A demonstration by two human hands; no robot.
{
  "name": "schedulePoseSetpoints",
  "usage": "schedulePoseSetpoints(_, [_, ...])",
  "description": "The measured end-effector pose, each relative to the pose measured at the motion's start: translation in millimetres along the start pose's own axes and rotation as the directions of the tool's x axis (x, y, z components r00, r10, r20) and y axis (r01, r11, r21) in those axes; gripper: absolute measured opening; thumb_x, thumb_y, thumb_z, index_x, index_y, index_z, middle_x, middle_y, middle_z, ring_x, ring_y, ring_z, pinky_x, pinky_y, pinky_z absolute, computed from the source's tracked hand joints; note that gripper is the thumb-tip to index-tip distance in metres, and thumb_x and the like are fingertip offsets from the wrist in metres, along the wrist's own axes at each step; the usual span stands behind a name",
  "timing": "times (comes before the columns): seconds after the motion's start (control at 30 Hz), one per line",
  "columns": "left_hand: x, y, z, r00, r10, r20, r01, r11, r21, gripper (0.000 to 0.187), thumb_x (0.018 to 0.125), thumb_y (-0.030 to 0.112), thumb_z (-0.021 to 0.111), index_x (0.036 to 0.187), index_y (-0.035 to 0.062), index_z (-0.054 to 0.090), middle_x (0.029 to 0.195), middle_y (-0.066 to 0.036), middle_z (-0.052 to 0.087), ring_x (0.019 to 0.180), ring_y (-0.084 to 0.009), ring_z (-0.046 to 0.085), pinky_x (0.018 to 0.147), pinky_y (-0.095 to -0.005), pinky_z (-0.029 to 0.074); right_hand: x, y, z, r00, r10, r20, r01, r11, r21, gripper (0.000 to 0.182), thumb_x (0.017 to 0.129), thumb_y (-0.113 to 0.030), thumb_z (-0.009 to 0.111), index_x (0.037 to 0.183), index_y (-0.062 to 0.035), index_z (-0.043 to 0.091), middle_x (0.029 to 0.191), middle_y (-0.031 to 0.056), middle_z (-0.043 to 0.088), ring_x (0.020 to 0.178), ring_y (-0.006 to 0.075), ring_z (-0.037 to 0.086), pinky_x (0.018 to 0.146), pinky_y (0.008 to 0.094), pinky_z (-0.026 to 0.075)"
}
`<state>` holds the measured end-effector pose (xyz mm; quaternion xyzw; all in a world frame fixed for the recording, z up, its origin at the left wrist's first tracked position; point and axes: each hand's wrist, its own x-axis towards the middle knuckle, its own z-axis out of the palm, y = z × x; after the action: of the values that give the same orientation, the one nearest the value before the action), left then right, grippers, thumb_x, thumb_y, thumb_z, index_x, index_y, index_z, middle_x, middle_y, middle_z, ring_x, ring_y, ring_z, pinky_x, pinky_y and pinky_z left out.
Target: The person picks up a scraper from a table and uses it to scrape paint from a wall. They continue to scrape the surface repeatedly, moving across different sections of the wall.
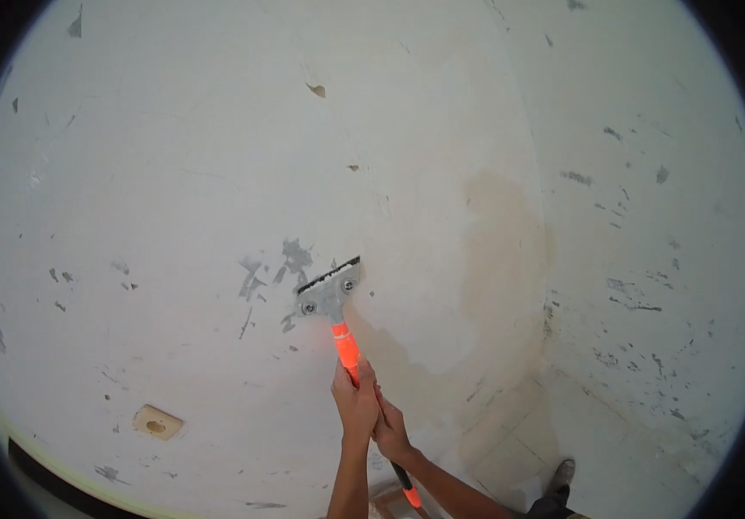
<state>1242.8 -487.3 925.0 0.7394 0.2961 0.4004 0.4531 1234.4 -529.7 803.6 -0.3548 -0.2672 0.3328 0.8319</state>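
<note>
A long-handled wall scraper [328, 294] has its wide metal head and dark blade edge at the white wall [243, 130], beside grey patches where the paint is gone. Two round screws show on the head, and pale crumbs cling along the blade. My left hand [355, 402] is closed around the orange upper part of the handle. Just below and to the right, my right hand [391, 432] grips the same handle. The lower shaft, black with an orange section, comes out beneath my hands.
A yellowed wall socket [157, 422] sits low on the left. The side wall [649, 233], scarred with grey marks, meets this wall at a corner on the right. Below are pale floor tiles [511, 454] and a shoe [565, 476]. A brownish box-like object [387, 502] is partly visible at the bottom.
</note>
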Motion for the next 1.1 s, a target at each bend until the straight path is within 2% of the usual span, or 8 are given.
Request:
schedulePoseSetpoints(0.27, [-77.0, -136.6, 31.0, 0.993, -0.106, -0.043, 0.107, 0.994, 0.003, 0.026, 0.105, 0.026, 0.05, 0.092, 0.0028, 0.051, 0.071, -0.003, 0.055, 0.06, -0.0111, 0.054, 0.056, -0.0283, 0.048, -60.4, 100.3, -96.1, 1.0, 0.007, -0.002, -0.007, 0.987, -0.159, 0.055, 0.106, -0.033, 0.044, 0.148, 0.0025, 0.04, 0.081, 0.0046, 0.061, 0.069, 0.0082, 0.052, 0.065, 0.0267, 0.045])
schedulePoseSetpoints(0.37, [-92.2, -162.6, 44.6, 0.992, -0.116, -0.046, 0.117, 0.993, 0.02, 0.026, 0.105, 0.025, 0.048, 0.092, 0.0025, 0.051, 0.072, -0.003, 0.055, 0.061, -0.011, 0.055, 0.057, -0.0283, 0.049, -65.4, 126.3, -124.4, 0.993, -0.114, -0.014, 0.107, 0.958, -0.265, 0.053, 0.106, -0.032, 0.044, 0.147, 0.0023, 0.042, 0.083, 0.0098, 0.064, 0.07, 0.0093, 0.054, 0.067, 0.0278, 0.047])
schedulePoseSetpoints(0.47, [-83.7, -168.2, 51.2, 0.994, -0.095, -0.06, 0.095, 0.995, 0.011, 0.027, 0.105, 0.026, 0.049, 0.092, 0.0025, 0.051, 0.073, -0.003, 0.056, 0.063, -0.0107, 0.055, 0.059, -0.0285, 0.051, -56.9, 129.9, -135.4, 0.998, -0.071, 0.004, 0.067, 0.919, -0.387, 0.051, 0.106, -0.029, 0.044, 0.146, 0.0027, 0.043, 0.088, 0.0167, 0.068, 0.073, 0.0137, 0.062, 0.069, 0.0295, 0.048])
schedulePoseSetpoints(0.53, [-69.0, -159.0, 58.3, 0.995, -0.08, -0.064, 0.079, 0.997, -0.011, 0.027, 0.105, 0.026, 0.049, 0.092, 0.0026, 0.051, 0.073, -0.003, 0.055, 0.063, -0.0107, 0.055, 0.06, -0.0289, 0.052, -33.1, 120.7, -129.7, 0.942, -0.333, 0.024, 0.309, 0.842, -0.442, 0.049, 0.105, -0.026, 0.043, 0.145, 0.0032, 0.044, 0.092, 0.0242, 0.07, 0.081, 0.0231, 0.071, 0.075, 0.0327, 0.051])
schedulePoseSetpoints(0.63, [-51.6, -151.2, 66.8, 0.994, -0.051, -0.098, 0.047, 0.998, -0.045, 0.028, 0.104, 0.027, 0.05, 0.092, 0.0023, 0.051, 0.073, -0.004, 0.055, 0.064, -0.0105, 0.054, 0.062, -0.0297, 0.053, -14.4, 103.7, -126.5, 0.979, -0.203, 0.026, 0.198, 0.907, -0.371, 0.049, 0.104, -0.024, 0.043, 0.144, 0.0046, 0.043, 0.104, 0.0286, 0.069, 0.097, 0.031, 0.072, 0.083, 0.0354, 0.052])
schedulePoseSetpoints(0.77, [-76.6, -188.7, 72.0, 0.995, -0.057, -0.082, 0.058, 0.998, 0.011, 0.027, 0.104, 0.027, 0.05, 0.094, 0.0019, 0.051, 0.073, -0.004, 0.055, 0.065, -0.0104, 0.055, 0.061, -0.0292, 0.053, -37.1, 133.3, -150.8, 0.989, -0.142, 0.033, 0.143, 0.899, -0.414, 0.049, 0.104, -0.023, 0.042, 0.144, 0.0058, 0.043, 0.107, 0.0298, 0.068, 0.101, 0.0312, 0.071, 0.088, 0.036, 0.052])
schedulePoseSetpoints(0.93, [-80.5, -202.6, 76.5, 0.994, -0.1, -0.048, 0.101, 0.995, 0.003, 0.027, 0.103, 0.026, 0.05, 0.095, 0.0012, 0.051, 0.074, -0.004, 0.056, 0.065, -0.0108, 0.056, 0.062, -0.0294, 0.053, -32.0, 147.6, -162.8, 0.94, -0.337, 0.059, 0.329, 0.843, -0.426, 0.048, 0.104, -0.021, 0.042, 0.143, 0.0066, 0.043, 0.1, 0.0293, 0.069, 0.095, 0.0308, 0.072, 0.081, 0.0365, 0.053])
schedulePoseSetpoints(1.1, [-35.0, -158.0, 82.5, 0.998, 0.002, -0.055, -0.004, 1.0, -0.029, 0.027, 0.103, 0.027, 0.05, 0.096, 0.0007, 0.052, 0.075, -0.004, 0.056, 0.064, -0.0105, 0.055, 0.064, -0.0293, 0.054, 8.3, 106.4, -158.3, 0.975, -0.199, 0.096, 0.221, 0.891, -0.396, 0.047, 0.104, -0.022, 0.042, 0.142, 0.0066, 0.045, 0.092, 0.0288, 0.068, 0.083, 0.0304, 0.073, 0.071, 0.0373, 0.052])
